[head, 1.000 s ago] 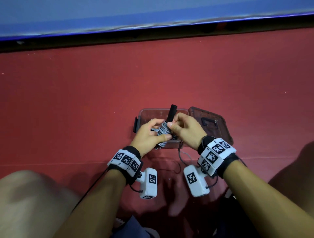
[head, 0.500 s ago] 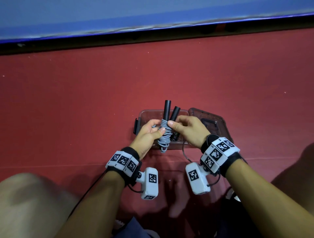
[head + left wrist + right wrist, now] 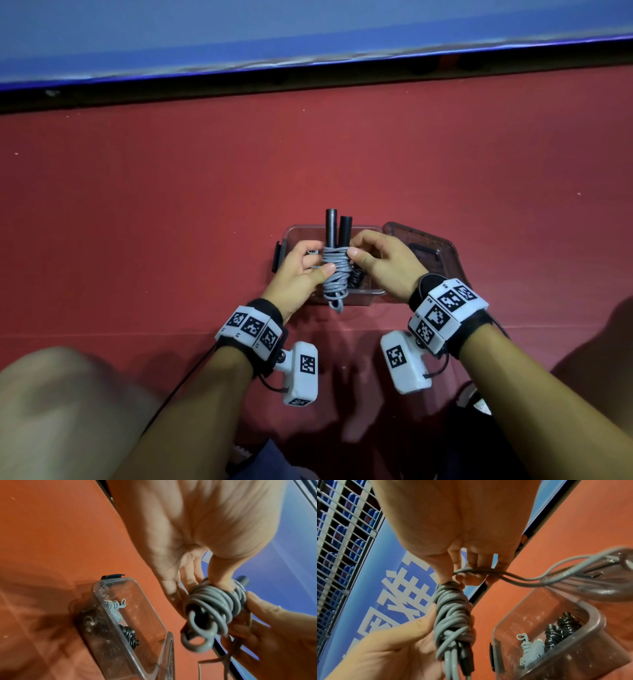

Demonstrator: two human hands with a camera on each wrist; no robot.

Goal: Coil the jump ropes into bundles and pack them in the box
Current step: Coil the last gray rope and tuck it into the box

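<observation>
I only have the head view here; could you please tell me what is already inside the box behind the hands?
Observer: The left wrist view shows a pale blue-grey bundle and a black bundle lying in the clear box.
Operator: Thank you. How does the left hand hold the grey rope bundle?
Observer: In the same view, the left hand presses its thumb onto the wraps of the grey rope bundle, with its fingers lying nearly straight behind it.
</observation>
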